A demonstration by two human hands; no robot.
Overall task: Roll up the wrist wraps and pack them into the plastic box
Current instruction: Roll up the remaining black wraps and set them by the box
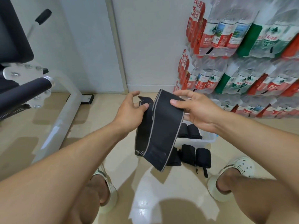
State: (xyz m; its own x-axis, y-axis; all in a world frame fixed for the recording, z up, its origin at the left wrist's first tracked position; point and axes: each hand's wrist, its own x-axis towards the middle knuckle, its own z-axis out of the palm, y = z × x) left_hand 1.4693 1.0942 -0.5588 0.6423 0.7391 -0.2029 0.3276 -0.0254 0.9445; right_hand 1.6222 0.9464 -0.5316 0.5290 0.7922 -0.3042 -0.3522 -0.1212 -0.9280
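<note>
A long black wrist wrap (161, 126) with grey edges hangs unrolled in front of me, folded over at the top. My right hand (195, 109) pinches its upper fold between thumb and fingers. My left hand (131, 109) holds the wrap's other end near the black tab, thumb against it. Below, a clear plastic box (205, 139) stands on the floor with rolled black wraps (192, 131) inside. Two rolled wraps (195, 156) lie on the floor in front of the box, and more black wraps sit partly hidden behind the hanging one.
Stacked shrink-wrapped packs of water bottles (242, 62) fill the right side. A gym machine's white frame (64, 117) and padded bar (24, 92) stand at left. My feet in pale clogs (234, 175) are planted on the beige tiled floor on either side.
</note>
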